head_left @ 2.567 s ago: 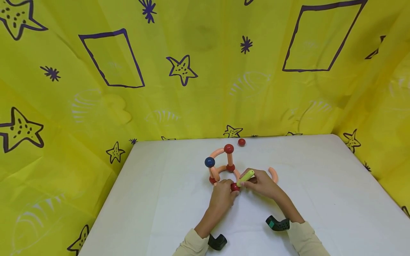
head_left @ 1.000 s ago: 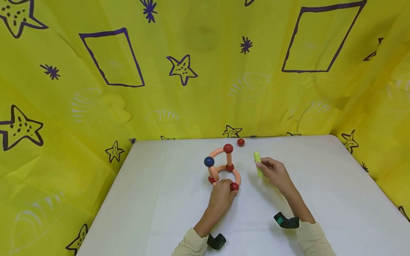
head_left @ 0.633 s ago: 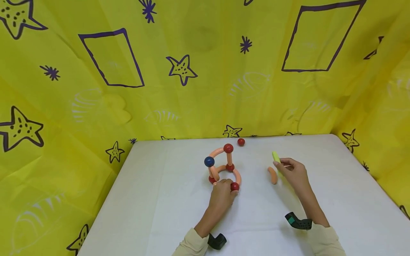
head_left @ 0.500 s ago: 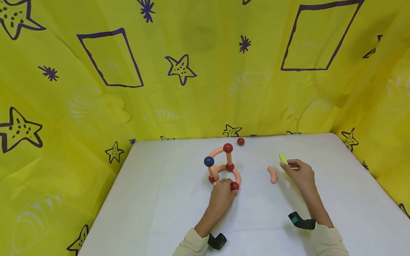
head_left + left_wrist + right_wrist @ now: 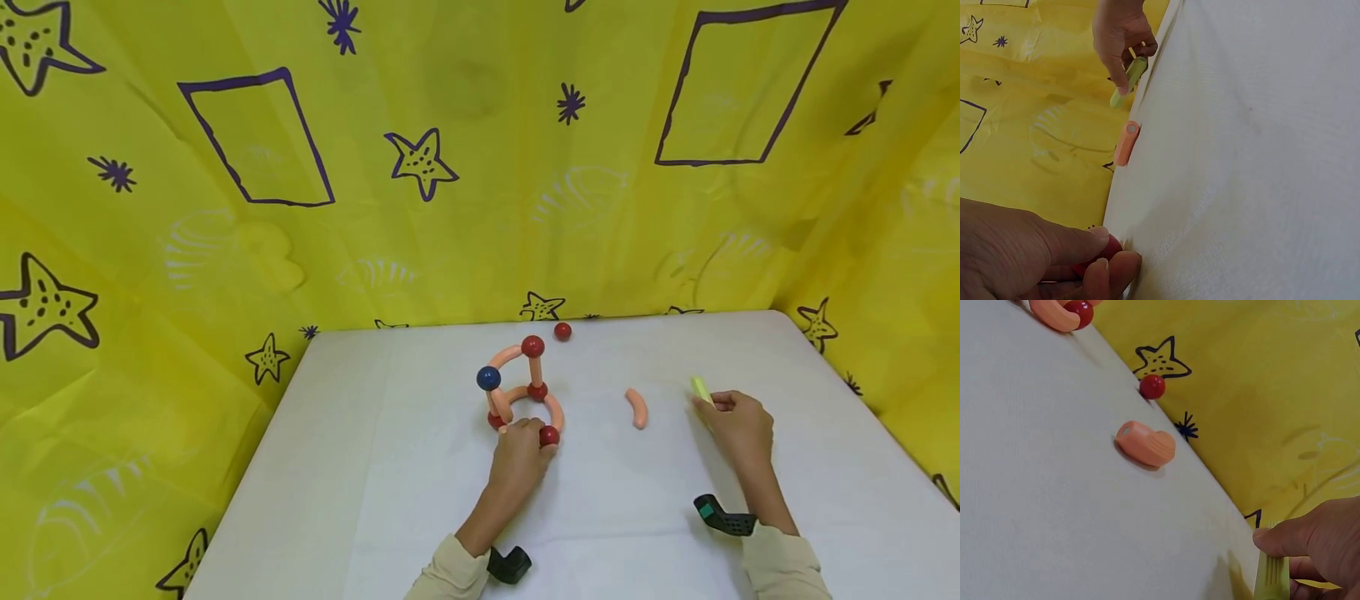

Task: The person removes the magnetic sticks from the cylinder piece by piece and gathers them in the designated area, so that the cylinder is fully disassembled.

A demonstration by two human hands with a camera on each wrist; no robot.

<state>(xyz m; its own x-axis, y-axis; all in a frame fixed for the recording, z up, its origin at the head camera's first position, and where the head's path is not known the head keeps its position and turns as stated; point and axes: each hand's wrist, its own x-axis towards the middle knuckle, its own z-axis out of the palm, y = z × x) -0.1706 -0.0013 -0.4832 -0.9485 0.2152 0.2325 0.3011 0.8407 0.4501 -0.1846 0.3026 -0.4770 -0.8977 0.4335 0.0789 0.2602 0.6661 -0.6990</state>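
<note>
1. Head view: on the white table (image 5: pixel 420 500), the left hand (image 5: pixel 517 460) pinches the corner red ball (image 5: pixel 550 436) of a stick-and-ball frame (image 5: pixel 536 372), which stands at the hand's 12 o'clock. The frame's blue ball (image 5: pixel 489 378) sits on its 10 o'clock side. At 3 o'clock from the left hand, well apart, the right hand (image 5: pixel 742 429) pinches a yellow-green rod (image 5: pixel 701 389), which points toward 11 o'clock. A loose curved orange stick (image 5: pixel 637 408) lies at the right hand's 9 o'clock. A loose red ball (image 5: pixel 562 332) rests near the table's far edge, at the left hand's 1 o'clock.

2. Left wrist view: at 8 o'clock, the left thumb and fingers grip the corner red ball, mostly covering it. Toward 11 o'clock, the right hand holds the rod between thumb and fingers.

3. Right wrist view: at 4 o'clock, the right thumb presses on the rod's ridged side; the rod's lower end is cut off. Part of the frame shows at 11 o'clock.
</note>
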